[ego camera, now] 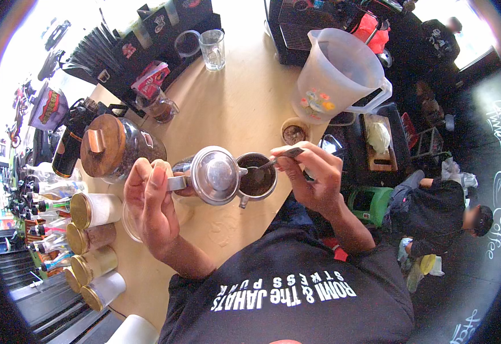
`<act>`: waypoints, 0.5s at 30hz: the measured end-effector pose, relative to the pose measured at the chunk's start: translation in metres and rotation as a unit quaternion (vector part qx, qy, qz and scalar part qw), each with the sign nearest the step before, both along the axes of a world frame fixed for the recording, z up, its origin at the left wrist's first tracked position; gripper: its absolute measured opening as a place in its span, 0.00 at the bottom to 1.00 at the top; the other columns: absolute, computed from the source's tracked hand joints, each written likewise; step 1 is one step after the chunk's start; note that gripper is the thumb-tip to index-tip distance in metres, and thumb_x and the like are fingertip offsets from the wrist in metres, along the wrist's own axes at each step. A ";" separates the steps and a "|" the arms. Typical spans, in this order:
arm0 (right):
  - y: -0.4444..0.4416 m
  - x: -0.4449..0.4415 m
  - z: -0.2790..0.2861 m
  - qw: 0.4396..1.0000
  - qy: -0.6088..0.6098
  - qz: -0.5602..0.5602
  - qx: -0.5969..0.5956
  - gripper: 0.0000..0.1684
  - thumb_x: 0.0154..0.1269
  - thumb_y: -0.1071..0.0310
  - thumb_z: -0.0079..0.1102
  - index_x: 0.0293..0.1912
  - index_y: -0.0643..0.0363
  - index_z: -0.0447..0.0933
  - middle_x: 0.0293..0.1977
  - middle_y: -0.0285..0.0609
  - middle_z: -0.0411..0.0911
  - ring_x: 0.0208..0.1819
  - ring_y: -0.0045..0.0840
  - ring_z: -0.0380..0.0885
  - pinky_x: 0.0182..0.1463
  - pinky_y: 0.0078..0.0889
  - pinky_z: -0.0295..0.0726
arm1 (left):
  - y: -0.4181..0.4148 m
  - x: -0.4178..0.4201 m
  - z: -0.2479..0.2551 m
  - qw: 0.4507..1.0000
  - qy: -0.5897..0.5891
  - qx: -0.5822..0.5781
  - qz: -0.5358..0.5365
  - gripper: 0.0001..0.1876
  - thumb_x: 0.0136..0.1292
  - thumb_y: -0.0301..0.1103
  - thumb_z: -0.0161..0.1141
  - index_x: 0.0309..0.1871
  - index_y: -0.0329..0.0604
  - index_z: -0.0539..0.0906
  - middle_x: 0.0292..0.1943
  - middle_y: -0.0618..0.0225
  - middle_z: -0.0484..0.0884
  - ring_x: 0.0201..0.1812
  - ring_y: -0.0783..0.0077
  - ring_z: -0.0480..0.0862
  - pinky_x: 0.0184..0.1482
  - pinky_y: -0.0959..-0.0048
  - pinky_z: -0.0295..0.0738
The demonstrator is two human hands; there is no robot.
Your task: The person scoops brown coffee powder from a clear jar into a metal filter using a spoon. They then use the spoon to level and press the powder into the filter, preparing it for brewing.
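My left hand (156, 198) grips the flat metal handle of a glass pot with a round metal lid (217, 175). The pot's small spout points over the near rim of a cup (257, 177) with dark contents. From the other side, my right hand (312, 172) pinches a metal spoon (269, 164), its far end over or in the cup; the exact depth is hard to tell. Pot and cup stand close side by side. Just beyond my right hand sits a small tub of brown powder (295, 132). Liquid inside the pot is mostly hidden by the lid.
A wood-lidded glass jar (130, 150) stands left, with several gold-lidded jars (88, 210) nearer. A large plastic pitcher (340, 73), a glass mug (212, 49) and a small glass pitcher (163, 109) are farther back on the table. Another person (439, 206) sits at right.
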State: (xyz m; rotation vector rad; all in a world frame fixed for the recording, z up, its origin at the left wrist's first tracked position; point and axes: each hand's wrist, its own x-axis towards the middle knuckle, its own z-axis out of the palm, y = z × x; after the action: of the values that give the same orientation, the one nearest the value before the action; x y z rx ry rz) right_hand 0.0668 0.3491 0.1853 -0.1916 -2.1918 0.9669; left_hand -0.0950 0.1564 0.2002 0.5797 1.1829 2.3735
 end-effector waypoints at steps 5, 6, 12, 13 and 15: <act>0.011 -0.001 -0.005 0.995 0.059 0.061 0.061 0.07 0.60 0.79 0.65 0.40 0.66 0.83 0.33 0.48 0.85 0.32 0.33 0.85 0.37 0.29 0.84 | -0.001 -0.002 0.000 0.999 0.033 -0.039 -0.010 0.14 0.72 0.29 0.53 0.29 0.47 0.62 0.23 0.74 0.58 0.27 0.79 0.58 0.31 0.75 0.54; 0.012 -0.001 -0.009 0.993 0.058 0.089 0.044 0.08 0.59 0.79 0.65 0.40 0.65 0.83 0.33 0.48 0.85 0.33 0.35 0.86 0.38 0.31 0.85 | 0.001 -0.002 0.000 0.999 0.037 -0.031 -0.012 0.14 0.72 0.30 0.53 0.29 0.47 0.62 0.23 0.75 0.58 0.27 0.79 0.58 0.31 0.74 0.54; 0.019 0.012 -0.011 0.975 0.092 0.201 0.031 0.05 0.62 0.76 0.63 0.37 0.67 0.83 0.31 0.47 0.85 0.33 0.35 0.86 0.38 0.33 0.87 | 0.003 -0.001 0.002 0.998 0.030 -0.045 0.011 0.14 0.70 0.32 0.57 0.30 0.46 0.65 0.24 0.74 0.64 0.28 0.78 0.64 0.37 0.73 0.66; 0.022 0.012 -0.010 0.974 0.097 0.200 0.033 0.04 0.62 0.76 0.63 0.37 0.67 0.83 0.30 0.47 0.85 0.32 0.35 0.86 0.37 0.33 0.87 | 0.005 0.002 0.004 0.998 0.026 -0.055 0.029 0.14 0.70 0.32 0.57 0.29 0.47 0.64 0.23 0.74 0.63 0.28 0.79 0.62 0.39 0.71 0.69; 0.029 0.011 -0.007 0.974 0.125 0.183 0.044 0.04 0.60 0.77 0.65 0.37 0.68 0.83 0.29 0.47 0.85 0.31 0.35 0.86 0.36 0.32 0.87 | 0.007 0.004 0.003 0.996 0.030 -0.068 0.045 0.15 0.70 0.32 0.57 0.29 0.47 0.63 0.22 0.74 0.62 0.27 0.79 0.61 0.41 0.69 0.71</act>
State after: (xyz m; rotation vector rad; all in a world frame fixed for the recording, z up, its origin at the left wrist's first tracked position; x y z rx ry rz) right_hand 0.0781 0.3777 0.1788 0.3696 -2.0661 1.0245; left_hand -0.0908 0.1633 0.2032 0.5653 1.4123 2.3411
